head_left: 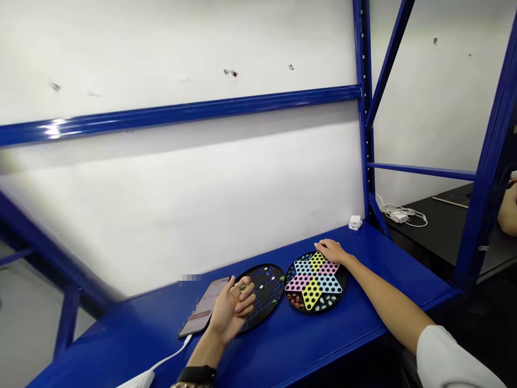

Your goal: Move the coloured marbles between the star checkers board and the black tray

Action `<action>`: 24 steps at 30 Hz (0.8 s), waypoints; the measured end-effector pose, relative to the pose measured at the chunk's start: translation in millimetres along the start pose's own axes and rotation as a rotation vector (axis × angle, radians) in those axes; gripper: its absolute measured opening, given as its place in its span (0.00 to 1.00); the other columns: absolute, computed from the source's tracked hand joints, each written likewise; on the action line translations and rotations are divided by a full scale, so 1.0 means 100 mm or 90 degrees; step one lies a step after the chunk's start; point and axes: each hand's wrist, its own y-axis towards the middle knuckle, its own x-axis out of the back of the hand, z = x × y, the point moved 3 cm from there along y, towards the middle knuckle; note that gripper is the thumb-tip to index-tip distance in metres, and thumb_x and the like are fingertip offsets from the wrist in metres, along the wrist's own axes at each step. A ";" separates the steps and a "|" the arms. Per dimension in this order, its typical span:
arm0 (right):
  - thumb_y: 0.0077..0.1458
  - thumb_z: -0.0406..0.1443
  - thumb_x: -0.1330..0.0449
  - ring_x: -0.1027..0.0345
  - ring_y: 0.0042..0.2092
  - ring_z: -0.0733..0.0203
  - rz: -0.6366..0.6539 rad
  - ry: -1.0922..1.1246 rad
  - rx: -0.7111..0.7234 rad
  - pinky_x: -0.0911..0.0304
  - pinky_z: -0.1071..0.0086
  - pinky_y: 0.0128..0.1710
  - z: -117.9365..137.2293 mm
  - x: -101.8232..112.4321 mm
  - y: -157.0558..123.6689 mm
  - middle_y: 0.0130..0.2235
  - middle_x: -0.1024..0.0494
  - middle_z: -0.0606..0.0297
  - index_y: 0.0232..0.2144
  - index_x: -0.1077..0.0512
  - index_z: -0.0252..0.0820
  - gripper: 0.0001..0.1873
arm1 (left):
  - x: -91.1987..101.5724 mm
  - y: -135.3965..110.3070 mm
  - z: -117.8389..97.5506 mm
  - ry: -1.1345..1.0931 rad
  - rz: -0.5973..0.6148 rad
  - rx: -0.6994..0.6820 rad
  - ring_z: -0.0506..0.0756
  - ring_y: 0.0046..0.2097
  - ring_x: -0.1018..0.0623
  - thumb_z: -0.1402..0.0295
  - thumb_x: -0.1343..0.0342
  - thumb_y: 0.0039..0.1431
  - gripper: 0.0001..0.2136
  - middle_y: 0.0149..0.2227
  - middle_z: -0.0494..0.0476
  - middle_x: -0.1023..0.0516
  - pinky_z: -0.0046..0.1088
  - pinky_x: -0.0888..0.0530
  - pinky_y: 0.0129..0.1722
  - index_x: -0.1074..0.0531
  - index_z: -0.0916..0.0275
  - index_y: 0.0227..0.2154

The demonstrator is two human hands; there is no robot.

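Note:
A round Chinese checkers board with a star of pink, yellow and blue fields lies on the blue shelf. My right hand rests flat on its far edge, fingers stretched out. To its left lies a black round tray with several small marbles. My left hand hovers over that tray's left side, palm up, fingers curled around a small green marble.
A phone lies left of the black tray, with a white cable running to the front. A small white charger sits by the wall. A black desk with a cable stands right, beyond a blue post. Another person's hand shows at the right edge.

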 end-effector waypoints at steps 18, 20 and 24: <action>0.63 0.53 0.57 0.38 0.32 0.60 0.007 -0.002 0.014 0.45 0.54 0.51 -0.01 -0.01 0.00 0.27 0.30 0.67 0.21 0.41 0.43 0.27 | 0.01 0.16 0.29 0.975 0.002 -0.215 0.62 0.47 0.22 0.58 0.56 0.62 0.17 0.46 0.57 0.19 0.37 0.31 0.49 0.26 0.53 0.47; 0.63 0.53 0.57 0.37 0.33 0.59 0.006 -0.001 0.014 0.46 0.54 0.51 0.00 -0.01 0.00 0.27 0.31 0.67 0.21 0.41 0.42 0.27 | -0.02 0.12 0.29 0.985 0.049 -0.204 0.62 0.51 0.23 0.58 0.55 0.63 0.16 0.49 0.56 0.20 0.36 0.31 0.51 0.25 0.52 0.46; 0.63 0.52 0.57 0.37 0.33 0.59 0.007 -0.004 0.014 0.46 0.55 0.50 0.02 0.00 -0.01 0.26 0.32 0.67 0.20 0.42 0.42 0.26 | -0.05 0.08 0.29 1.029 0.112 -0.194 0.61 0.47 0.22 0.57 0.56 0.65 0.15 0.45 0.55 0.19 0.34 0.31 0.47 0.26 0.50 0.46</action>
